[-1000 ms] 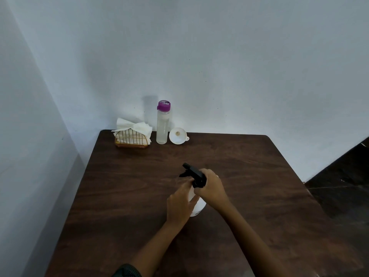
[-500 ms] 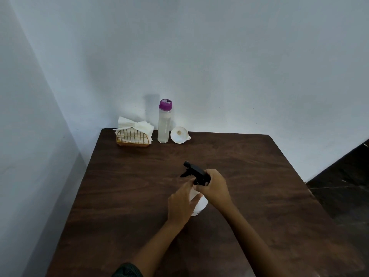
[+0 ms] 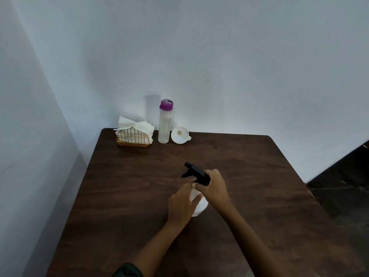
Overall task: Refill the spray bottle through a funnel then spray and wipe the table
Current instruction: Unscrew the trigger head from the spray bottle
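Note:
A white spray bottle [image 3: 200, 206] with a black trigger head [image 3: 196, 172] stands upright in the middle of the dark wooden table [image 3: 123, 196]. My right hand [image 3: 214, 185] grips the black head from the right. My left hand [image 3: 182, 201] holds the white body from the left, its fingers reaching up to the neck. At the back of the table stand a clear water bottle [image 3: 165, 124] with a purple cap and, right of it, a white funnel [image 3: 180, 135] lying tilted with its mouth toward me.
A gold wire holder [image 3: 132, 138] with white paper napkins [image 3: 137, 125] sits at the back left corner. White walls close in the back and left. The table's right edge drops to a dark floor [image 3: 343, 188].
The view has tilted slightly. My right hand has shifted a little on the spray head; the bottle stays in the same spot.

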The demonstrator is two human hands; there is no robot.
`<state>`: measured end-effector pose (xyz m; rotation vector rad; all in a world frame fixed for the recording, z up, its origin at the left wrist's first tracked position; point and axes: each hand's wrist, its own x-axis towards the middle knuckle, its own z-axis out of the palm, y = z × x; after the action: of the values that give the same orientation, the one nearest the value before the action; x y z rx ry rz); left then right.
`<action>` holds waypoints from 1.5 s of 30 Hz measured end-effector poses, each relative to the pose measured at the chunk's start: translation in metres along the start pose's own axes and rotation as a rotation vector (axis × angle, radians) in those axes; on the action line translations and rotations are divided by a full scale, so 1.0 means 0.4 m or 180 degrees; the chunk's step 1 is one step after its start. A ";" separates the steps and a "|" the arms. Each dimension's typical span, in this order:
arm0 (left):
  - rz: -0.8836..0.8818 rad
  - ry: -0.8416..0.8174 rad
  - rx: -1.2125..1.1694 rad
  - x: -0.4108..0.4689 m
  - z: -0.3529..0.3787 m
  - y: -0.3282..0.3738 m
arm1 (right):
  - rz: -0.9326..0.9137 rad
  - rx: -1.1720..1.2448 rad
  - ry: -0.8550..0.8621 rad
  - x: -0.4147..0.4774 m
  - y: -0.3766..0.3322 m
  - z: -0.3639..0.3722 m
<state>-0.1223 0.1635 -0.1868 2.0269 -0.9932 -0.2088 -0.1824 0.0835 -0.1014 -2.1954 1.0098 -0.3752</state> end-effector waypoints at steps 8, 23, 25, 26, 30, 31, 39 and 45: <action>0.0077 0.0070 -0.0005 0.000 -0.002 0.003 | -0.0065 -0.0020 -0.0001 -0.003 -0.008 -0.009; -0.0039 0.0041 0.0004 0.001 0.001 -0.003 | 0.0282 -0.0216 -0.0283 0.008 0.018 -0.010; -0.0006 0.0031 0.0052 0.001 0.003 -0.004 | 0.0199 -0.0176 -0.0209 0.007 0.013 -0.017; 0.0014 0.0029 0.0092 0.001 0.003 -0.004 | 0.0138 -0.0205 -0.0191 0.007 0.008 -0.022; 0.0079 0.0078 0.0096 0.003 -0.002 -0.003 | 0.0010 -0.0104 -0.0253 -0.003 -0.006 -0.044; 0.0116 0.0082 0.0108 0.003 -0.003 -0.002 | 0.0037 -0.0053 -0.0262 -0.006 -0.009 -0.051; 0.0161 0.0002 0.0042 0.006 -0.011 -0.003 | 0.0302 0.0845 -0.0318 -0.029 -0.035 -0.123; 0.0174 -0.0051 0.0065 0.006 -0.010 -0.004 | 0.0416 0.1403 -0.0180 -0.048 -0.028 -0.163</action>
<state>-0.1178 0.1647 -0.1851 2.0165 -1.0634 -0.1866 -0.2219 0.0729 -0.0461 -1.7280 0.9317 -0.4271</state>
